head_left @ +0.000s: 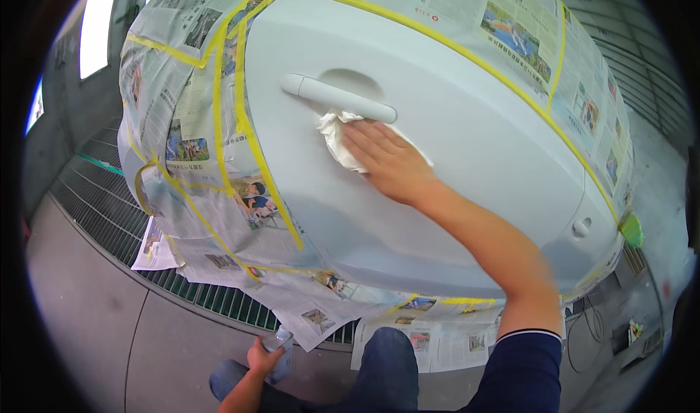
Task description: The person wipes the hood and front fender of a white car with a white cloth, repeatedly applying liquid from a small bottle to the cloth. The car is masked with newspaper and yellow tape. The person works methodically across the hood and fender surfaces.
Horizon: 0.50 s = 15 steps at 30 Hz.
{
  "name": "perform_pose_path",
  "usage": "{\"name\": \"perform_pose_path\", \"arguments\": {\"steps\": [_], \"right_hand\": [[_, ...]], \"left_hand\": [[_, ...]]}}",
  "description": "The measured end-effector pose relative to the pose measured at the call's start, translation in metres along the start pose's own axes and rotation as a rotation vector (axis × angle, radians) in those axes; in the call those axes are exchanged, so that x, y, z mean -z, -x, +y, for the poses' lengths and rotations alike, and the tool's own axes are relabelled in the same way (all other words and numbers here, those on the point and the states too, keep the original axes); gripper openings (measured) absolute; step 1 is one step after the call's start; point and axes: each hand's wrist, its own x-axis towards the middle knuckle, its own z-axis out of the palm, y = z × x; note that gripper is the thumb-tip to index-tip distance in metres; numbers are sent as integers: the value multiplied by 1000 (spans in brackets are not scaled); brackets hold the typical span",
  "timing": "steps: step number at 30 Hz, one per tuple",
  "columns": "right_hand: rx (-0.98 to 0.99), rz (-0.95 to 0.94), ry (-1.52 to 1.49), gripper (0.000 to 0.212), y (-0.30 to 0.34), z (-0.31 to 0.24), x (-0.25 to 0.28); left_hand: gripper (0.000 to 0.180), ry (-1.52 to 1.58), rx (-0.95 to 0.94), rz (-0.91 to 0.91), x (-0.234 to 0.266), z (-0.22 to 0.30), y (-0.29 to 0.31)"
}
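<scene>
My right hand (388,159) presses a crumpled white wiping cloth (337,137) flat against a car door (306,172), just below its door handle (339,97). The fingers lie stretched together over the cloth, and the thumb is hidden. The door is matte pale grey, with darker patches along its lower part. Low down by my left knee, my left hand (264,356) is wrapped round a small greyish bottle (281,351) with its neck upward. Part of the bottle is covered by the fingers.
Newspaper sheets (452,19) held by yellow masking tape (251,132) surround the door. Loose newspaper (310,318) hangs over the floor grating (230,300). A lock cylinder (581,227) sits at the door's right end. A hose (587,329) lies on the floor at right.
</scene>
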Motion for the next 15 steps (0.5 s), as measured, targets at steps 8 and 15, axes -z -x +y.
{"name": "perform_pose_path", "arguments": {"steps": [8, 15], "right_hand": [[-66, -88, 243, 54, 68, 10, 25], [-346, 162, 126, 69, 47, 14, 43]], "left_hand": [[77, 39, 38, 30, 5, -5, 3], [77, 109, 10, 37, 1, -12, 2]]}}
